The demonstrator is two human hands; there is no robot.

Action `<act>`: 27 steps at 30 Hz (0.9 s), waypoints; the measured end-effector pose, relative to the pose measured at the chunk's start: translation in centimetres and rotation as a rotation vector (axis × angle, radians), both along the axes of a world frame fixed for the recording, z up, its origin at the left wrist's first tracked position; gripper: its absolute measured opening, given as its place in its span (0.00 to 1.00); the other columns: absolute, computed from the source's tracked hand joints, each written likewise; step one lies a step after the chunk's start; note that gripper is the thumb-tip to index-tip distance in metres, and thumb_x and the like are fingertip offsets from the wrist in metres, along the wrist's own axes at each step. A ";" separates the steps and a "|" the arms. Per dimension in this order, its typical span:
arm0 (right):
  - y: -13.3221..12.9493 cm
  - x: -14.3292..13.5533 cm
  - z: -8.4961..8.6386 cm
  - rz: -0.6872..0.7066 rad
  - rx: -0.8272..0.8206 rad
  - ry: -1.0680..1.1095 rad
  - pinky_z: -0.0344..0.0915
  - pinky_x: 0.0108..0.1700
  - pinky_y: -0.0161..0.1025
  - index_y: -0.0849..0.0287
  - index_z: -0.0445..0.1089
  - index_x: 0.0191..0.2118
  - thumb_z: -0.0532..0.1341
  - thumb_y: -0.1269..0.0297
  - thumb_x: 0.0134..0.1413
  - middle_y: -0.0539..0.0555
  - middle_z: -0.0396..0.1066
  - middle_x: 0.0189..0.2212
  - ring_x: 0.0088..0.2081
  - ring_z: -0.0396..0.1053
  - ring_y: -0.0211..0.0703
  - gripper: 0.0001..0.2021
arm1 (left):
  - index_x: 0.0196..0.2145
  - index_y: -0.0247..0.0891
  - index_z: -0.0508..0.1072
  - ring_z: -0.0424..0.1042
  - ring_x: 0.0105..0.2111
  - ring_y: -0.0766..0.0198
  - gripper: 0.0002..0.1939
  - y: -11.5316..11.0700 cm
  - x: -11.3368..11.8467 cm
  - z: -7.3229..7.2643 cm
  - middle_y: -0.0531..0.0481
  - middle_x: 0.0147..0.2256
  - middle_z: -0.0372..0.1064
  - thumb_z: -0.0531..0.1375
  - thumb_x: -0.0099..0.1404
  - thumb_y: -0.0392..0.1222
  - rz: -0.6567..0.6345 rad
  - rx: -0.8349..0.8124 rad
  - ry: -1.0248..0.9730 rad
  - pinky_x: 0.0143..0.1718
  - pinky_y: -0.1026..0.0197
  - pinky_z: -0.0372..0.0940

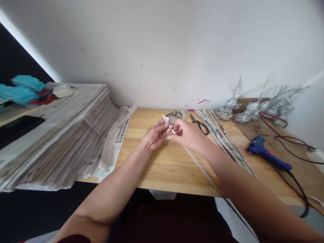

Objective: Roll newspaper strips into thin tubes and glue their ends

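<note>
While the left hand (pixel 157 135) pinches the paper strip (pixel 173 131) — near its tip — the right hand (pixel 186 132) pinches lower.

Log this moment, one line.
left hand: pinches paper strip near tip | right hand: on same strip | scissors: on table | glue gun: right of scissors

- head view, only one, from wearer's head
- faces forward, down: table (pixel 162 172) toward 6 o'clock, wall (pixel 162 50) at 12
- fairly near hands (pixel 156 135), mid-frame
</note>
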State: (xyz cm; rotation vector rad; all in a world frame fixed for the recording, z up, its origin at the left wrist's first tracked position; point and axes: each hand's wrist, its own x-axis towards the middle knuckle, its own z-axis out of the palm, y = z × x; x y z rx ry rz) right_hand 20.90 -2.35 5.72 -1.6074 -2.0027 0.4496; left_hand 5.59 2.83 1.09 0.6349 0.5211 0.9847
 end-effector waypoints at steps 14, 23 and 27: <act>-2.0 1.7 -2.7 0.002 0.062 0.275 0.65 0.33 0.37 0.57 0.67 0.41 0.65 0.60 0.52 0.51 0.74 0.30 0.28 0.71 0.39 0.12 | 0.38 0.30 0.75 0.77 0.33 0.69 0.09 -0.5 0.5 -0.2 0.48 0.33 0.75 0.59 0.62 0.24 0.021 -0.036 0.020 0.36 0.72 0.72; -1.3 -0.1 -1.8 0.002 -0.190 0.508 0.63 0.25 0.35 0.57 0.67 0.34 0.58 0.56 0.59 0.50 0.72 0.26 0.22 0.70 0.36 0.10 | 0.39 0.30 0.74 0.77 0.32 0.69 0.07 -0.3 0.0 0.1 0.48 0.32 0.74 0.59 0.62 0.26 0.002 -0.005 -0.015 0.33 0.72 0.72; -1.3 -0.3 -1.8 0.000 -0.401 0.789 0.59 0.19 0.31 0.58 0.64 0.32 0.60 0.57 0.57 0.48 0.69 0.24 0.19 0.68 0.34 0.10 | 0.38 0.29 0.74 0.77 0.31 0.68 0.07 -0.3 -0.1 0.2 0.47 0.31 0.75 0.58 0.63 0.26 -0.022 -0.006 -0.038 0.33 0.72 0.72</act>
